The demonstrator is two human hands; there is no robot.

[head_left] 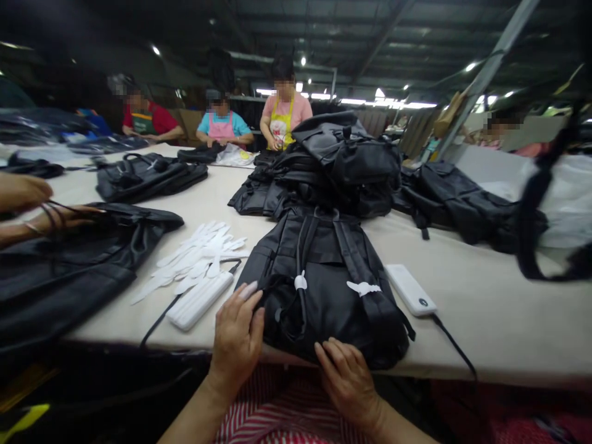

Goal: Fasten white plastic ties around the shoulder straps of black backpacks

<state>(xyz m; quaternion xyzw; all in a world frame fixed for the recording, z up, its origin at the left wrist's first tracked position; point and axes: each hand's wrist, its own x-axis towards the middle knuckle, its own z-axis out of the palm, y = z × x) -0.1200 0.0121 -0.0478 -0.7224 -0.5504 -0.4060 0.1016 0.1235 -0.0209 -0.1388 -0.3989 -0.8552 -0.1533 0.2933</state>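
Note:
A black backpack [324, 302] lies on the table in front of me with its shoulder straps facing up. White strips are wrapped around both straps: one strip [300, 281] on the left strap, another strip [364, 288] on the right. My left hand [238, 330] rests against the bag's left edge, fingers stretched out and one fingertip covered in white. At the bag's near edge, my right hand [346, 376] touches the black fabric with its fingers laid forward. Neither hand visibly grips anything. Left of the bag is a loose pile of white strips [208, 250].
A white power bank [201, 302] with a cable lies left of the bag, another power bank [411, 290] right. Stacked black backpacks [337, 160] rise behind. At far left, a co-worker's hands [50, 219] handle a black bag [92, 265]. Several people work across the table [509, 320].

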